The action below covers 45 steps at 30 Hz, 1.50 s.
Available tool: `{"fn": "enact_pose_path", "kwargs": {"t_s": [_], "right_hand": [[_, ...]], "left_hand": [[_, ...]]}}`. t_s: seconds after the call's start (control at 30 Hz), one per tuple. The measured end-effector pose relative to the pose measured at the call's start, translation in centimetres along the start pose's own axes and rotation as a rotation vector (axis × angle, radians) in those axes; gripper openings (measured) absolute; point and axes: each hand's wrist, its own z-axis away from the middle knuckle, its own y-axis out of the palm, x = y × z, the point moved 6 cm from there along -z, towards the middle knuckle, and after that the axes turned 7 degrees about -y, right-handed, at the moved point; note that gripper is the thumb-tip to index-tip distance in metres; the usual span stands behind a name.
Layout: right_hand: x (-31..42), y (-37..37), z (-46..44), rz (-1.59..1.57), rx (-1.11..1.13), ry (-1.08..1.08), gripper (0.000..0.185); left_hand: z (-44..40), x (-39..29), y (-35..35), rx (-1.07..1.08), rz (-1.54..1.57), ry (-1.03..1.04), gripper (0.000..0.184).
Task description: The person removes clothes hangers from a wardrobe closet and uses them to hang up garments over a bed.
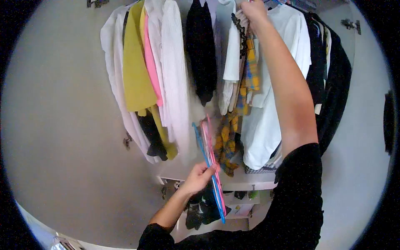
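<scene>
My left hand is closed around a small bunch of thin clothes hangers, a blue hanger and pink hangers, held upright below the hanging clothes. My right hand reaches up to the top edge of the view, fingers closed at the top of the garments; a bit of pink hanger shows at the fingertips, the rest cut off. Beside it hang a white top with black ruffled trim and a yellow plaid garment. A white shirt hangs behind my right forearm.
On the left hang white shirts, a mustard garment and a pink one. A black strappy top hangs mid-rail, dark jackets at right. Below are a shelf edge and dark items. Wardrobe doors flank both sides.
</scene>
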Motion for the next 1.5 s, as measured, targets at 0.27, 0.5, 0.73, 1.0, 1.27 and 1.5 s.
{"fn": "enact_pose_path", "kwargs": {"t_s": [0.27, 0.5, 0.73, 1.0, 1.27, 1.5], "right_hand": [[1.7, 8.0, 2.7, 0.043, 0.068, -0.044, 0.038], [3.7, 17.1, 2.8, -0.066, 0.169, -0.331, 0.04], [1.6, 18.1, 5.3, -0.401, 0.454, 0.01, 0.06], [-2.5, 7.8, 19.0, -0.436, 0.135, -0.276, 0.053], [-4.1, -0.7, 48.5, -0.439, 0.678, 0.398, 0.035], [-1.9, -2.0, 56.7, -0.684, 0.644, 0.63, 0.053]], "left_hand": [[-1.4, 1.3, -1.9, -0.015, 0.017, -0.053, 0.029], [-1.6, 1.5, -2.2, -0.037, 0.01, -0.015, 0.028], [-1.2, 1.0, -2.3, 0.014, 0.01, -0.088, 0.028], [-0.6, 0.1, -1.9, -0.018, 0.003, 0.091, 0.029], [0.1, 1.7, -2.1, -0.061, -0.016, 0.112, 0.025], [2.7, 3.5, -0.5, 0.069, 0.131, 0.027, 0.027]]}}
